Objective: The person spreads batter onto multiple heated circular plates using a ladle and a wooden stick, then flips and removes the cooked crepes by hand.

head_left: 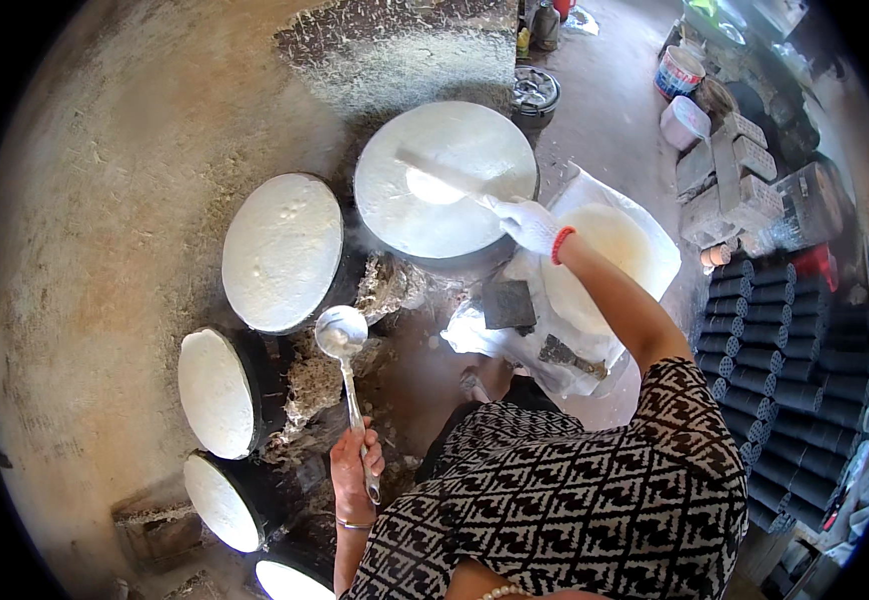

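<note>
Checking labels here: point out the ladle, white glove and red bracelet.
Ladle (351,390): head view, on its handle.
White glove (528,225): head view, on its back.
Red bracelet (559,243): head view, on its band.

The left hand (355,466) grips a metal ladle (351,388) by its handle, bowl end forward. The white-gloved right hand (527,224) holds a flat spreader (457,177), motion-blurred, over the white layer (435,130) on a round griddle (465,264). Perforated briquettes (770,385) are stacked at the far right.
</note>
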Motion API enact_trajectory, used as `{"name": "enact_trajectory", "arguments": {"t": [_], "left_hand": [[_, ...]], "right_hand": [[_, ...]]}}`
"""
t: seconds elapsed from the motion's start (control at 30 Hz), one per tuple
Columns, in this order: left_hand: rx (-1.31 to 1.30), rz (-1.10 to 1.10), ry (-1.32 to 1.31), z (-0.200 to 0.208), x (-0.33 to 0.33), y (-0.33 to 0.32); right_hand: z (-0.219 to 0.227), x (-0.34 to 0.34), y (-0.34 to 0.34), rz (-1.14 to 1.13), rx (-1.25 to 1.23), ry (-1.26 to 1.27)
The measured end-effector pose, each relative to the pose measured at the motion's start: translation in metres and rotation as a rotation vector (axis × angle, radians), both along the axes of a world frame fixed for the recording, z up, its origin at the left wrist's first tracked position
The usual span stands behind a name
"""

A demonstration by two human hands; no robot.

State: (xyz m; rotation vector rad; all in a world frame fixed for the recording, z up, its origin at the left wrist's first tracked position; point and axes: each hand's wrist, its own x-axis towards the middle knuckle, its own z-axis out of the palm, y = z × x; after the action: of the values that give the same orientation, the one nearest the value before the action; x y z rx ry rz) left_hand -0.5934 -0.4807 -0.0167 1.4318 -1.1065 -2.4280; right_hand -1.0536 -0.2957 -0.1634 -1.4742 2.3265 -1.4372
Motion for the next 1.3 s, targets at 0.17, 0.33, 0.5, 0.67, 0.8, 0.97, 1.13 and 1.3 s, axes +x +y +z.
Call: {"name": "enact_trajectory", "arguments": {"t": [0.17, 0.33, 0.5, 0.67, 0.8, 0.97, 1.13, 1.3], "left_hand": [[-0.005, -0.087, 0.094, 0.005, -0.076, 0.000], [-0.043, -0.103, 0.154, 0.002, -0.148, -0.011], [-0.273, -0.176, 0.103, -0.031, -0.233, -0.009], [-0.295, -0.172, 0.033, -0.044, -0.267, 0.024], [0.164, 0.003, 0.273, -0.012, -0.273, 0.042], [0.599, 0.268, 0.654, 0.044, -0.212, 0.039], [0.663, 0.269, 0.652, 0.068, -0.212, 0.046], [0.388, 0.240, 0.660, 0.093, -0.172, 0.066]], "right_hand": [[-0.020, -0.074, 0.020, -0.199, 0.285, -0.185], [0.005, -0.038, 0.047, 0.054, 0.275, 0.115], [0.017, 0.030, 0.065, -0.453, 0.310, -0.210], [-0.009, 0.139, 0.007, -0.376, 0.310, -0.389], [0.009, 0.149, -0.016, -0.225, -0.067, -0.675], [0.089, 0.117, 0.038, -0.126, 0.090, -0.187], [0.060, 0.079, 0.038, -0.277, -0.043, -0.292], [0.014, 0.032, 0.046, 0.032, 0.225, -0.122]]}}
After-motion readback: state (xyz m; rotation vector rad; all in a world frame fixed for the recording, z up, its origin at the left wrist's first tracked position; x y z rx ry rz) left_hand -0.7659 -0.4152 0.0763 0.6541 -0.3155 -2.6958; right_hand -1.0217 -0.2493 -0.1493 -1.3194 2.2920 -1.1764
